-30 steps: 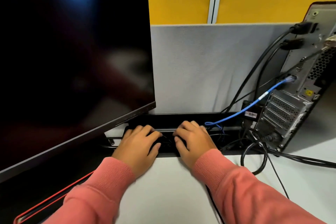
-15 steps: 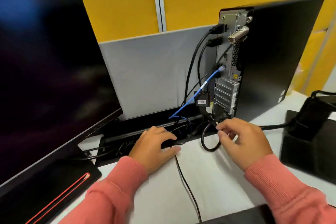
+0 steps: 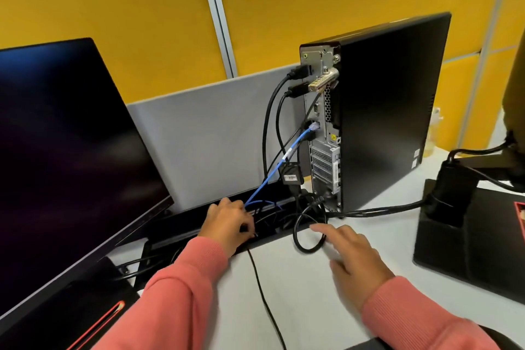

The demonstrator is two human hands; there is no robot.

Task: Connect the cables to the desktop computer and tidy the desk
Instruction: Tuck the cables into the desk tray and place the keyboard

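The black desktop tower stands upright on the white desk, its rear panel facing me. Two black cables are plugged in near its top and a blue network cable lower down. All of them drop into the black cable tray at the desk's back edge. My left hand reaches into the tray, fingers curled round a thin black cable that runs back toward me. My right hand hovers over the desk with fingers straight, just right of a looped black cable.
A large dark monitor fills the left side. A second monitor's black base and stand sits on the right, with a thick cable leading from it to the tower. A grey partition and yellow wall panels close off the back.
My right hand has let go of the cable loop and drawn back with straight fingers. My left hand has reached deeper into the tray, toward the blue cable.
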